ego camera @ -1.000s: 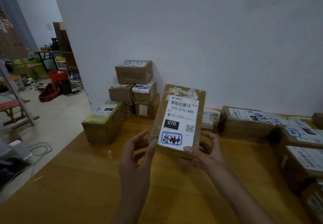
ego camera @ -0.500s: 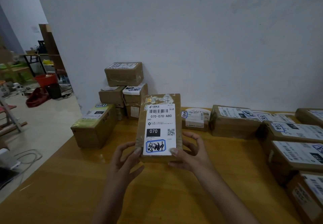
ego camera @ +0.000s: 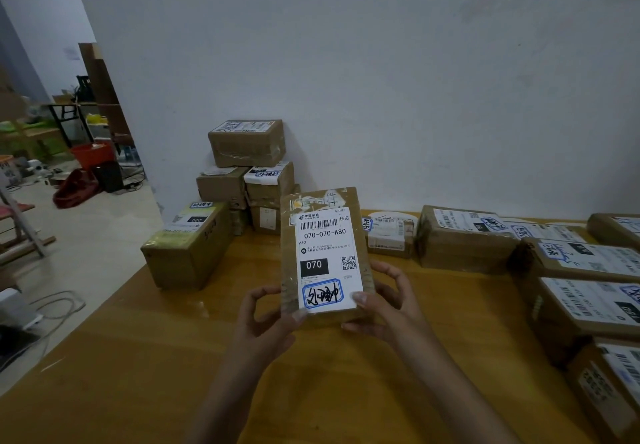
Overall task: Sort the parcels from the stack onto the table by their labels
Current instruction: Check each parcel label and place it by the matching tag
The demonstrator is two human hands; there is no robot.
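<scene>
I hold a flat brown parcel (ego camera: 323, 253) upright above the wooden table (ego camera: 145, 350), its white label reading 070-070-A80 facing me. My left hand (ego camera: 265, 322) grips its lower left corner, thumb on the label's edge. My right hand (ego camera: 388, 305) grips the lower right side. Behind it, against the wall, stands the stack of parcels (ego camera: 247, 173). A long box with a yellow-green top (ego camera: 188, 244) lies at the table's left edge.
Several labelled parcels lie along the right side of the table (ego camera: 585, 305) and at the back by the wall (ego camera: 464, 239). A small white-wrapped parcel (ego camera: 389, 235) sits behind the held one. Left of the table the floor holds cables and clutter.
The parcel has come down and turned upright in front of me, label squared to the view. My left hand has closed onto its lower left corner; my view has shifted slightly.
</scene>
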